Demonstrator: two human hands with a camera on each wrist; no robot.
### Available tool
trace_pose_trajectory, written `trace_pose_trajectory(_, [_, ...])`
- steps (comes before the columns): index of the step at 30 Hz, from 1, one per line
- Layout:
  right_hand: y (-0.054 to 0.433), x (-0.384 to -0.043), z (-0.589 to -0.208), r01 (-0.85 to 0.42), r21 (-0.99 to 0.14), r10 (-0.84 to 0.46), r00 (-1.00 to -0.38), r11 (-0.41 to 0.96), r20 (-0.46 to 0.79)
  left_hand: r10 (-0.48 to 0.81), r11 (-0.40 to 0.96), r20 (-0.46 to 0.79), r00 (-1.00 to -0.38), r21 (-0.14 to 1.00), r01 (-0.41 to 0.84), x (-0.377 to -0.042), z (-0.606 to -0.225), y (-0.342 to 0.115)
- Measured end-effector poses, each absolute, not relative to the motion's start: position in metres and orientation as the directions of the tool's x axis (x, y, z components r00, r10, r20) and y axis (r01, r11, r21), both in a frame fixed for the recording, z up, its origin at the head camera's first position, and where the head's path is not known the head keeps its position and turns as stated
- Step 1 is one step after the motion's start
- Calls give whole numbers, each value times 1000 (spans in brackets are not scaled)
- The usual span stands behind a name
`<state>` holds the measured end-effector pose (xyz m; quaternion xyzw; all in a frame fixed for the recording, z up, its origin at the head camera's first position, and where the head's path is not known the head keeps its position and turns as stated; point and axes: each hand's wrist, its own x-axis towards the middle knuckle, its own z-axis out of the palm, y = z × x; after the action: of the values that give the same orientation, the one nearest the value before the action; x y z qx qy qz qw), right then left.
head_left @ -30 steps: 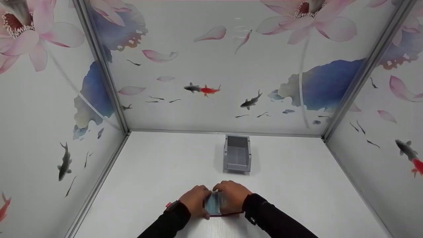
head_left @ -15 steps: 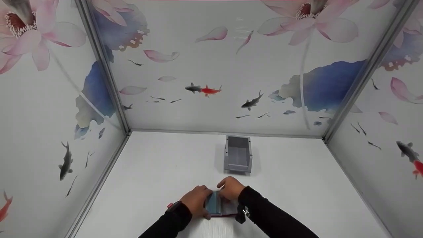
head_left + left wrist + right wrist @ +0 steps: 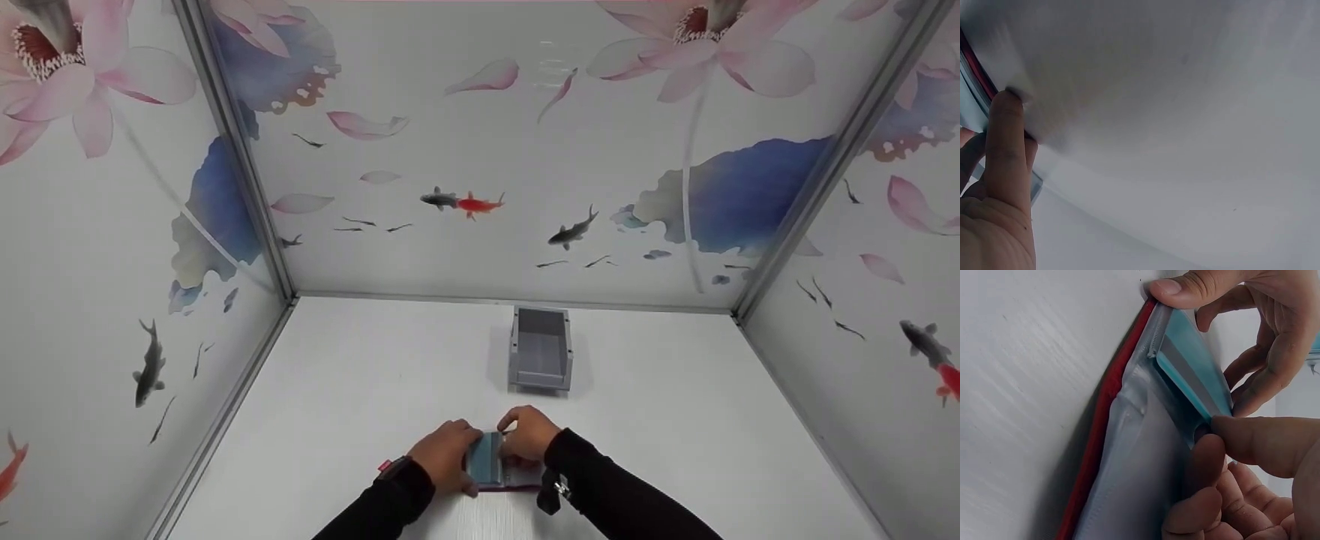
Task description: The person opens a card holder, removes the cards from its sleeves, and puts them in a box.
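A red-covered card holder [image 3: 523,478] with clear plastic sleeves lies spread on the white table, close to the person. My left hand [image 3: 442,457] grips its left side; in the right wrist view, that thumb sits on the corner of the sleeves. A light-blue card with a grey stripe [image 3: 1190,365] is partly raised from the sleeves. Its edge is pinched between thumb and index finger of my right hand [image 3: 529,435], whose other fingers are curled over the clear sleeve. In the left wrist view, only the holder's red edge [image 3: 977,67] shows beside the left fingers.
A grey plastic bin [image 3: 541,380] stands behind the hands, near the back wall. White panels printed with lotus flowers and fish [image 3: 461,202] enclose the white table [image 3: 360,375] at the back and both sides.
My right hand has shifted from the holder's top edge, lifting slightly and then lowering to the card's edge. More of the clear sleeve shows. The left hand stays in place.
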<state>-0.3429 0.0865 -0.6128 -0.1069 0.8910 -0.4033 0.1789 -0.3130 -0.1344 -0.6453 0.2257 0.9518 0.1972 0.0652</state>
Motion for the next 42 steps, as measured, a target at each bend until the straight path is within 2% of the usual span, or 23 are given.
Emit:
trace_pose_trajectory(7, [95,-344,-612,16,-791,-314,-913,612,-261,464,812,-37,-885,418,408,-314,-642,-133])
trace_pose_trajectory(17, [108,-345,-616,44,-839,-301,-922,543,-243,493,817,-21,-870,355,455,-312,-637,-135])
trace_pose_trajectory(24, [114,-344,-607,20,-833,-284,-935,553,-211,473,850,-80,-878,304,430,-309,-634,-129])
trace_pose_trajectory(31, [121,-352,-594,67,-832,-239,-942,551,-234,442,880,-120,-889,250,404,-309,-635,-123])
trace_pose_trajectory(42, [142,-370,-559,-62,-857,-266,-960,512,-90,430,888,-115,-895,235,396,-306,-632,-120])
